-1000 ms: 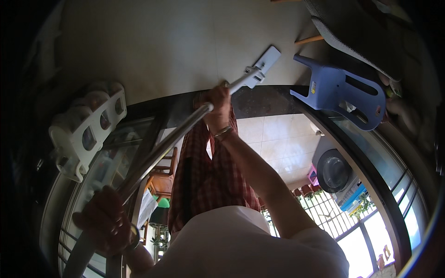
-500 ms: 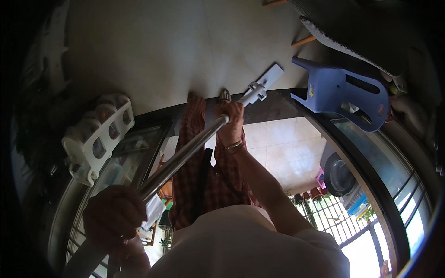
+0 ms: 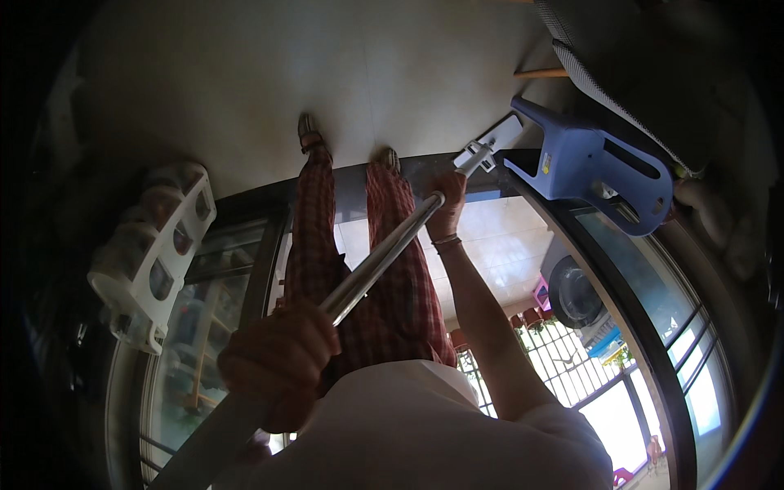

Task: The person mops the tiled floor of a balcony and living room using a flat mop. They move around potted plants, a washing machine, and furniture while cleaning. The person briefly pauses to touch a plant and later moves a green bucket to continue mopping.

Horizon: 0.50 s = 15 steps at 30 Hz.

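Note:
A flat mop with a shiny metal pole (image 3: pixel 382 260) runs slantwise across my body, from lower left to upper right. My left hand (image 3: pixel 279 359) is wrapped round the upper part of the pole, close to my chest. Lower down, my right hand (image 3: pixel 446 204) grips the same pole, a bracelet on its wrist. The pale rectangular mop head (image 3: pixel 500 137) lies on the floor beside a leg of the blue plastic stool (image 3: pixel 563 163). I cannot tell whether the two touch.
On the left stands a white plastic rack (image 3: pixel 159 253) with rounded openings. A dark door sill (image 3: pixel 343 178) crosses the floor by my feet, with glass sliding doors (image 3: pixel 216 318) at the sides. A grey-edged chair (image 3: pixel 604 86) is at upper right, and a washing machine (image 3: pixel 576 292) shows past the doorway.
The mop head has slid right, closer to the blue stool. Both hands have shifted right with the pole. My left foot has stepped forward past the sill.

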{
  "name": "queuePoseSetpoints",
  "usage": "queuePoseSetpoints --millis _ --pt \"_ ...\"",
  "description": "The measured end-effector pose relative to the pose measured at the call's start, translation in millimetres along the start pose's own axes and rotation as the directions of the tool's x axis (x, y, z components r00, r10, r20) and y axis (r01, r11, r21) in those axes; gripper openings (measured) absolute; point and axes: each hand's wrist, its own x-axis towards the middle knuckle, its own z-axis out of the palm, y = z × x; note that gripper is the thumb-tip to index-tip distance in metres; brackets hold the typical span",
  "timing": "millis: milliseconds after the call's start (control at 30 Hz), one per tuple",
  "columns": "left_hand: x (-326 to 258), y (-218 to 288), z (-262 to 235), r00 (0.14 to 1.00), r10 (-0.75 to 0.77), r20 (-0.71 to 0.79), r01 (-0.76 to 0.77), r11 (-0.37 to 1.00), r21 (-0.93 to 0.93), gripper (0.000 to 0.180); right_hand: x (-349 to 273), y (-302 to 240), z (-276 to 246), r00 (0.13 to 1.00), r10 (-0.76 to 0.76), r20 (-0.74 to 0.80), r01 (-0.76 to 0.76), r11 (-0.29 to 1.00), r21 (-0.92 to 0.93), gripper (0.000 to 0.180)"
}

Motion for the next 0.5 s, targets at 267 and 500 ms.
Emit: queuePoseSetpoints --millis 267,500 --pt "-38 121 -124 0.889 0.146 -0.433 -0.094 0.986 0.139 0.023 37 -164 121 0.976 -0.131 0.175 0.108 0.985 0.132 0.024" --pt "83 75 -99 0.978 0.209 -0.016 -0.210 0.977 -0.048 0.027 98 -111 129 0.990 -0.089 -0.108 0.096 0.994 0.059 0.026"
